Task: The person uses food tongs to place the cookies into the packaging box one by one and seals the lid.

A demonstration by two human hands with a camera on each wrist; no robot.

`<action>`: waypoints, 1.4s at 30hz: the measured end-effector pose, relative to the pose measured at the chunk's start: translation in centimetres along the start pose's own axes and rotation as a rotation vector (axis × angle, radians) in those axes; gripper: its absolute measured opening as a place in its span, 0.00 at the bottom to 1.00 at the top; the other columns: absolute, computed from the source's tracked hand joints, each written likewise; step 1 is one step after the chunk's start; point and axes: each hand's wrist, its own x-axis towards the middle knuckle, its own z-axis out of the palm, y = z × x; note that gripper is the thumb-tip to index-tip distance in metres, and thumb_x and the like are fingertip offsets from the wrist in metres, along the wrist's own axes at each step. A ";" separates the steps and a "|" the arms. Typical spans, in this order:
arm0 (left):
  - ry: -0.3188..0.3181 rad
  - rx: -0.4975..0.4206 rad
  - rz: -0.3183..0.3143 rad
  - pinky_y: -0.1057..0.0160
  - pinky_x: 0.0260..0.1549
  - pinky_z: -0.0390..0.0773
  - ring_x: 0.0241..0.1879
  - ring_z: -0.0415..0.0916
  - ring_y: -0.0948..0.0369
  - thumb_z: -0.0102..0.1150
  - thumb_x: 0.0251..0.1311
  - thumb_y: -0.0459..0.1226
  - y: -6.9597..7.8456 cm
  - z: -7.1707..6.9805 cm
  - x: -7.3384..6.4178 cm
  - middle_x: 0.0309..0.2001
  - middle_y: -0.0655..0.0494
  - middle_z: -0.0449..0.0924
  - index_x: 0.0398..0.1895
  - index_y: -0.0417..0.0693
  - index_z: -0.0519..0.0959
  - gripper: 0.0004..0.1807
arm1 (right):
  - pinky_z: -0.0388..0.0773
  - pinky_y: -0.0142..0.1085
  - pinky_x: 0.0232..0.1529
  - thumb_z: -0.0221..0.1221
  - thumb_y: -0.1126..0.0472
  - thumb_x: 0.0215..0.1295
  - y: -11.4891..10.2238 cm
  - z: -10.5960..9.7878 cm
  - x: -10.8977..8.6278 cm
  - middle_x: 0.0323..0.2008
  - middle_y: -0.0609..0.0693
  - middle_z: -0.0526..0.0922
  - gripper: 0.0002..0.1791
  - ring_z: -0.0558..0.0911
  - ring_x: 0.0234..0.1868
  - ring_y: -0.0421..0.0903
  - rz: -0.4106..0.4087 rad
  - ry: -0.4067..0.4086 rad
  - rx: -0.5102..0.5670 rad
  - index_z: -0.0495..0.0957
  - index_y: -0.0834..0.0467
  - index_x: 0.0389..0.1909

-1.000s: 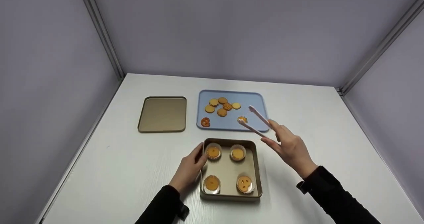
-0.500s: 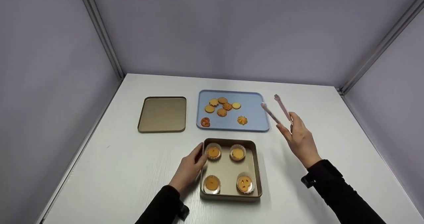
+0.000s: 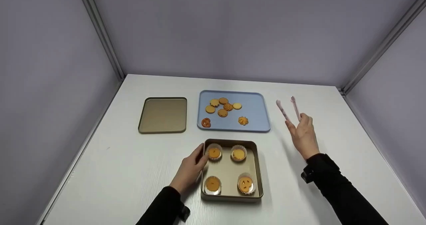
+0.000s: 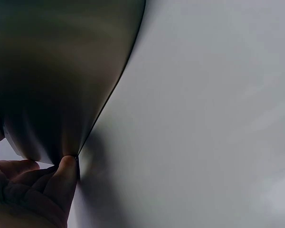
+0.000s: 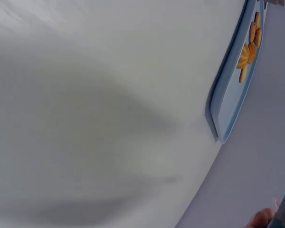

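In the head view, my left hand holds the left wall of a deep gold-brown tin, with a fingertip over its rim. Inside the tin sit several small paper cups, each with a cookie. The left wrist view has my fingers against a corner of the tin's dark outer wall. My right hand holds pale pink tongs, right of the blue tray. Their tips are spread apart with nothing between them. Only a fingertip shows in the right wrist view.
On the blue tray lie several cookies, a pretzel at its front left corner and a flower-shaped cookie apart from the cluster. A flat gold-brown lid lies left of it. Grey panels surround the white table.
My right hand has moved right with the tongs, from over the blue tray to beside it. The flower-shaped cookie stays on the tray, now uncovered. My left hand and the tin keep their place.
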 end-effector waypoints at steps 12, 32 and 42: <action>0.002 -0.008 -0.005 0.43 0.74 0.61 0.72 0.63 0.39 0.50 0.78 0.48 0.1 0.0 -0.1 0.74 0.36 0.64 0.79 0.43 0.60 0.34 | 0.72 0.66 0.50 0.55 0.54 0.78 2.0 1.5 1.0 0.49 0.76 0.66 0.34 0.72 0.49 0.76 0.146 -0.046 -0.044 0.57 0.81 0.63; 0.001 -0.011 0.018 0.43 0.73 0.63 0.71 0.65 0.39 0.51 0.77 0.46 0.2 -0.2 -0.1 0.73 0.37 0.66 0.79 0.41 0.60 0.33 | 0.80 0.61 0.34 0.51 0.60 0.78 2.6 4.0 1.6 0.41 0.77 0.68 0.25 0.80 0.31 0.71 0.099 -0.162 -0.197 0.63 0.85 0.51; 0.007 -0.011 0.011 0.43 0.73 0.63 0.71 0.65 0.40 0.51 0.77 0.47 0.1 -0.1 0.0 0.73 0.37 0.66 0.79 0.42 0.61 0.33 | 0.80 0.63 0.30 0.62 0.60 0.71 2.8 5.1 1.9 0.31 0.75 0.78 0.23 0.79 0.35 0.73 -0.030 -0.021 -0.348 0.72 0.82 0.38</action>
